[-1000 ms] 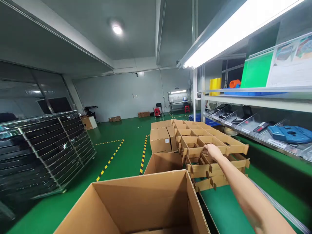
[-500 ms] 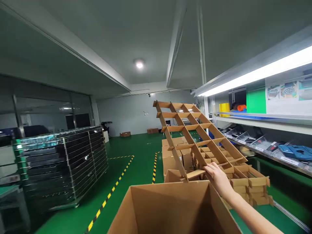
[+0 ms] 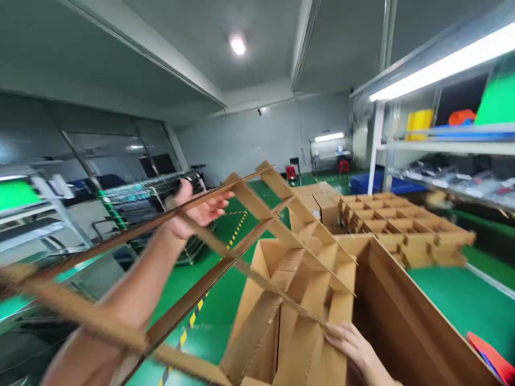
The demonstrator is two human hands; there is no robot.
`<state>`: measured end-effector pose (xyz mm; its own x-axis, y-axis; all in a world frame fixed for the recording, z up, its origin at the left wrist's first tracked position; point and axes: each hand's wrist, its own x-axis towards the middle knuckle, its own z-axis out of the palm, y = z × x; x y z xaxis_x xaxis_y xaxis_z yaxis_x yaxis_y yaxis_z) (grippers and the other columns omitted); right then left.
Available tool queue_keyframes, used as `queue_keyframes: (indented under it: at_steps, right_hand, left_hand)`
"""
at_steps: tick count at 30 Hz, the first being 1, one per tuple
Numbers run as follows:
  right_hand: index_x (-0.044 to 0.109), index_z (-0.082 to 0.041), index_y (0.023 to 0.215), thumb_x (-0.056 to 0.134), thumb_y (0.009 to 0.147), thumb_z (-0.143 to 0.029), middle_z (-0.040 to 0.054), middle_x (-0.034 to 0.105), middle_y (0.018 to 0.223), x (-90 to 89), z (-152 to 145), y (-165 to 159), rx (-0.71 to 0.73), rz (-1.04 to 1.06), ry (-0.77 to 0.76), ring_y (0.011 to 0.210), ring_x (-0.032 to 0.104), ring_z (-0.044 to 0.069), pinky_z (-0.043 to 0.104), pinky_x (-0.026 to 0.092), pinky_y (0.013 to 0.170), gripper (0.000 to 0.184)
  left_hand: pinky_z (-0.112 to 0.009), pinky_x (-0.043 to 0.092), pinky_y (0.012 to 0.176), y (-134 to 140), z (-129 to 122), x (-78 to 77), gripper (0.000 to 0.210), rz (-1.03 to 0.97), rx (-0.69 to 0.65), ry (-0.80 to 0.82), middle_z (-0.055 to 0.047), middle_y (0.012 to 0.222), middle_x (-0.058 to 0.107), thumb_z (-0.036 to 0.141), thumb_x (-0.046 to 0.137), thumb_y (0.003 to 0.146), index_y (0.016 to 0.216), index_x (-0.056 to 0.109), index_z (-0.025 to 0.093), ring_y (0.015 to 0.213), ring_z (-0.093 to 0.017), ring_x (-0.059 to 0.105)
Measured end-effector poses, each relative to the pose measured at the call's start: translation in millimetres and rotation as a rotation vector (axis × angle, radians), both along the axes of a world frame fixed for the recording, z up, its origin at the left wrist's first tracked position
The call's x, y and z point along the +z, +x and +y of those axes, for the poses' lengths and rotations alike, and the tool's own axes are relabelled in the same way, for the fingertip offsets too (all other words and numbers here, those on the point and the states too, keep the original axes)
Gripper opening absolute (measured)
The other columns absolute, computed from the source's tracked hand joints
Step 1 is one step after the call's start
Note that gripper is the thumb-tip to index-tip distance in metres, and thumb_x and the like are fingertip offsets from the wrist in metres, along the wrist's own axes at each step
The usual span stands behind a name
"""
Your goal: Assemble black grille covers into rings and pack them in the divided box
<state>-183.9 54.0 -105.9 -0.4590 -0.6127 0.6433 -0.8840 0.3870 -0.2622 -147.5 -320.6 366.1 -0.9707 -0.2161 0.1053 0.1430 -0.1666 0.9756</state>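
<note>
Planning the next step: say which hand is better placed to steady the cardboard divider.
Probably the right hand: it grips the divider by the box, while the left hand looks open.

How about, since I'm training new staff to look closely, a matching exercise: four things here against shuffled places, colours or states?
Column one
1. Left hand
2. Right hand
3. Stack of dividers
4. Floor tape

Column two
A. Striped yellow and black
B. Gripping the held divider
C. On the green worktop
D. Open, seen behind a strip of cardboard

Right pairs: 1-D, 2-B, 3-C, 4-A
</note>
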Motion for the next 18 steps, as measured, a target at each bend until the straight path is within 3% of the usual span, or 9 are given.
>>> queue_keyframes:
  at_steps: [2,4,8,12,13,15,18]
  right_hand:
    - [0.052,-0.043,0.139,0.034,0.099,-0.026,0.0015,0.06,0.137,7.0,8,12,-0.002,-0.148,0.092,0.123,0.057,0.024,0.051,0.047,0.107,0.047]
    - [0.064,-0.028,0.128,0.031,0.1,-0.024,0.0087,0.059,0.137,11.3,27,6,-0.031,-0.272,0.153,0.125,0.053,0.025,0.053,0.042,0.11,0.044]
    - [0.058,-0.017,0.135,0.031,0.098,-0.022,0.0099,0.05,0.147,0.9,79,-15,-0.214,-0.557,0.251,0.137,0.04,0.023,0.047,0.032,0.117,0.047]
    - [0.077,-0.02,0.102,0.037,0.094,-0.024,0.0035,0.047,0.15,-15.3,116,-24,-0.258,-0.676,0.308,0.147,0.024,0.022,0.043,0.018,0.124,0.04]
    - [0.078,-0.021,0.096,0.041,0.093,-0.025,0.0028,0.048,0.149,-19.1,121,-26,-0.271,-0.743,0.287,0.148,0.023,0.023,0.042,0.018,0.124,0.037]
    - [0.076,-0.021,0.106,0.048,0.087,-0.024,0.0041,0.05,0.147,-26.2,127,-31,-0.34,-0.907,0.219,0.145,0.031,0.023,0.04,0.028,0.12,0.034]
    - [0.056,-0.021,0.138,0.05,0.076,-0.015,0.0082,0.055,0.143,-36.0,133,-42,-0.506,-1.094,0.164,0.13,0.052,0.022,0.035,0.046,0.104,0.062]
  left_hand:
    - [-0.017,0.049,0.054,21,4,-7.5,0.07,-0.12,0.076,-0.075,-0.013,0.1,0.072,0.049,0.013,0.102,0.118,0.061,0.001,0.069,-0.011,0.062]
    - [-0.017,0.052,0.058,29,6,-24.5,0.055,-0.243,0.167,-0.133,-0.004,0.092,0.072,0.035,0.017,0.103,0.117,0.062,0.006,0.068,-0.009,0.06]
    - [-0.028,0.058,0.063,19,10,-86.3,0.047,-0.405,0.088,-0.097,-0.004,0.086,0.069,0.034,0.025,0.101,0.103,0.067,0.014,0.073,-0.014,0.061]
    - [-0.03,0.057,0.063,-12,21,-148.2,0.033,-0.555,-0.017,0.039,-0.009,0.086,0.066,0.039,0.046,0.096,0.102,0.066,0.015,0.075,-0.017,0.061]
    - [-0.029,0.057,0.063,-22,25,-158.8,0.031,-0.579,-0.038,0.061,-0.009,0.085,0.064,0.041,0.051,0.094,0.103,0.066,0.015,0.075,-0.017,0.061]
    - [-0.03,0.057,0.064,-43,33,-175.6,0.03,-0.608,-0.061,0.082,-0.007,0.081,0.062,0.042,0.058,0.09,0.102,0.064,0.015,0.072,-0.016,0.061]
    - [-0.032,0.058,0.064,-72,45,-199.0,0.026,-0.686,-0.017,0.048,-0.003,0.074,0.058,0.041,0.064,0.088,0.093,0.061,0.016,0.063,-0.013,0.058]
